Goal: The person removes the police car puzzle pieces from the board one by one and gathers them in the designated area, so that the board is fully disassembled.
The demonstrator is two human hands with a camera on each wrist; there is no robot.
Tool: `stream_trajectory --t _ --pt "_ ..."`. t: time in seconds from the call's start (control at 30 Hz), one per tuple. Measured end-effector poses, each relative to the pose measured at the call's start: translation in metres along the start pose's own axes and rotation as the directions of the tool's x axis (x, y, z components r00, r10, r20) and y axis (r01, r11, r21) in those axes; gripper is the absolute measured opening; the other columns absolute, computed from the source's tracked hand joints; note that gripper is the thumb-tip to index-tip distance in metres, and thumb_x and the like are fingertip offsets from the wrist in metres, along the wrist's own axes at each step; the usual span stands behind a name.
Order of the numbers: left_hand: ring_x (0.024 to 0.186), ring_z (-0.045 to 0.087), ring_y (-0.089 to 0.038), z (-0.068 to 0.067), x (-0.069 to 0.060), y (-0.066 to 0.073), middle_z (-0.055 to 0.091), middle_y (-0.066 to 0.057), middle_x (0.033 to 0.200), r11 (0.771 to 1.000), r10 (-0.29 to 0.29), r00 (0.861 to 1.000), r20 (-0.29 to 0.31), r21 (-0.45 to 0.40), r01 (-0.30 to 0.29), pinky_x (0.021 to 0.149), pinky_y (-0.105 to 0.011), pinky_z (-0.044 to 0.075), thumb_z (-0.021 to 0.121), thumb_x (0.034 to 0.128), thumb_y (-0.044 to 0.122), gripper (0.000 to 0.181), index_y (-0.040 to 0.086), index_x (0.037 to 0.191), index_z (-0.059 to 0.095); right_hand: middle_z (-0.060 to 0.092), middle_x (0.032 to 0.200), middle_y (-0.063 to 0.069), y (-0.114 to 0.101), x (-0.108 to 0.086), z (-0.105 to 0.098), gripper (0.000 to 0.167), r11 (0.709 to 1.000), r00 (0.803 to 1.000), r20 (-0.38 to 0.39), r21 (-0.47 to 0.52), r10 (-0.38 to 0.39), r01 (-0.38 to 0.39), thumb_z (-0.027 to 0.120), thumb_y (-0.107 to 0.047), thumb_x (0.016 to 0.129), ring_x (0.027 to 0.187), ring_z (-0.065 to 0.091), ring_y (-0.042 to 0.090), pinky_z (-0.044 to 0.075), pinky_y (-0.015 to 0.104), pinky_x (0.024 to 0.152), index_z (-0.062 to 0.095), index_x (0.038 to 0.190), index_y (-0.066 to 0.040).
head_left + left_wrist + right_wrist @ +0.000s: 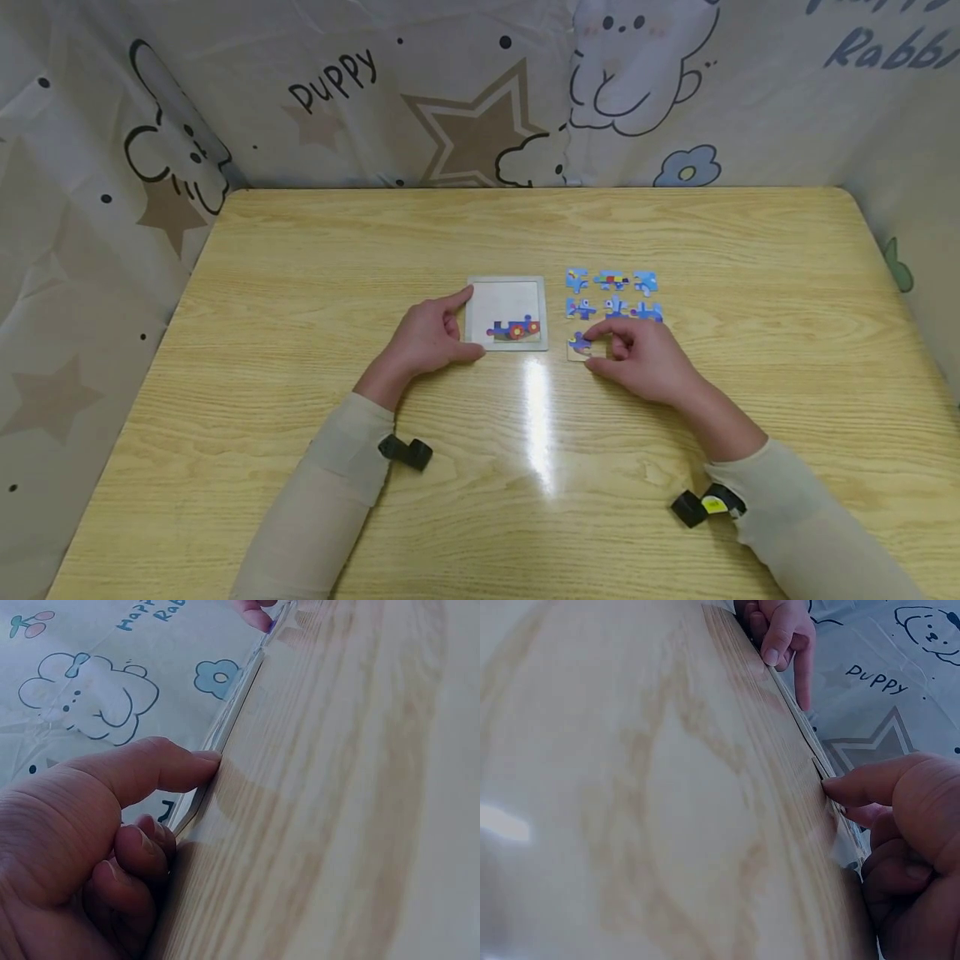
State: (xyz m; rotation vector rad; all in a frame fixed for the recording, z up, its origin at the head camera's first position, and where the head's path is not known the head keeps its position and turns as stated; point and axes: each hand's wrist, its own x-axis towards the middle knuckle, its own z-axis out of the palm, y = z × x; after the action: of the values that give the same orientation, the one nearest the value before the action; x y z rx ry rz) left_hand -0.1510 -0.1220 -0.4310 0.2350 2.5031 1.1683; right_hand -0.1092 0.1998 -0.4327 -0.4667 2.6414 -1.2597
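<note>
A square puzzle tray [544, 312] with a pale rim lies on the table. Joined blue and red jigsaw pieces [517, 331] sit in its lower right part. My left hand [431, 337] holds the tray by its left side, forefinger at the left edge and thumb by the lower left corner; the other fingers curl under, as the left wrist view shows. To the right of the tray, my right hand [643, 360] pinches a jigsaw piece [579, 346] between thumb and forefinger. In the right wrist view this piece [819, 768] shows only edge-on, at the thumb tip.
Loose jigsaw pieces lie in rows just beyond my right hand, among them a top middle piece [612, 279] and a right corner piece [646, 282]. The wooden table [480, 517] ends at a printed curtain [465, 125] behind and at the sides.
</note>
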Motion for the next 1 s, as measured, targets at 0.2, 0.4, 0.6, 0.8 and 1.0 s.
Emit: stream_trajectory --t 0.2,0.4,0.6,0.8,1.0 --pt "0.06 0.048 -0.019 0.0 0.0 0.0 0.056 -0.007 0.07 1.0 -0.001 1.0 0.003 -0.009 0.001 0.057 -0.033 0.041 0.089 0.0737 0.023 0.096 0.017 0.155 0.039 0.038 0.059 -0.003 0.0 0.0 0.0 0.025 1.0 1.0 0.001 0.007 0.011 -0.011 0.081 -0.01 0.084 0.056 0.037 0.014 0.037 0.032 0.067 0.074 0.107 -0.006" --pt "0.061 0.048 -0.019 -0.001 -0.001 0.0 0.056 -0.007 0.07 1.0 0.001 1.0 0.003 -0.008 -0.001 0.057 -0.032 0.041 0.089 0.0736 0.023 0.096 0.017 0.155 0.039 0.038 0.06 -0.003 0.001 0.001 0.001 0.026 1.0 0.999 -0.034 -0.001 0.023 -0.023 0.082 -0.011 0.083 0.056 0.037 0.014 0.037 0.032 0.068 0.074 0.107 -0.007" --pt "0.061 0.048 -0.019 -0.001 0.0 0.0 0.056 -0.007 0.07 1.0 0.003 1.0 0.002 -0.004 -0.003 0.057 -0.032 0.041 0.089 0.074 0.023 0.096 0.017 0.155 0.038 0.039 0.06 -0.001 -0.007 0.009 0.008 0.026 0.999 0.997 -0.075 0.04 0.007 -0.004 0.081 -0.015 0.085 0.056 0.037 0.015 0.034 0.032 0.06 0.073 0.108 -0.008" --pt "0.061 0.048 -0.02 -0.001 0.0 0.0 0.056 -0.007 0.071 1.0 0.003 1.0 0.002 -0.009 -0.003 0.058 -0.033 0.041 0.09 0.0741 0.023 0.096 0.017 0.155 0.038 0.037 0.059 -0.002 -0.024 0.025 0.019 0.026 0.996 0.999 -0.029 0.086 -0.031 0.033 0.078 -0.013 0.087 0.054 0.035 0.015 0.037 0.035 0.065 0.071 0.111 -0.008" --pt "0.06 0.049 -0.02 0.0 0.0 -0.002 0.058 -0.007 0.07 1.0 0.013 1.0 0.001 -0.007 -0.013 0.058 -0.033 0.043 0.089 0.074 0.023 0.096 0.017 0.155 0.039 0.036 0.058 -0.001 -0.036 0.045 0.03 0.025 0.992 0.998 0.036 0.117 -0.058 0.054 0.074 -0.008 0.089 0.052 0.036 0.017 0.037 0.037 0.064 0.071 0.114 -0.008"
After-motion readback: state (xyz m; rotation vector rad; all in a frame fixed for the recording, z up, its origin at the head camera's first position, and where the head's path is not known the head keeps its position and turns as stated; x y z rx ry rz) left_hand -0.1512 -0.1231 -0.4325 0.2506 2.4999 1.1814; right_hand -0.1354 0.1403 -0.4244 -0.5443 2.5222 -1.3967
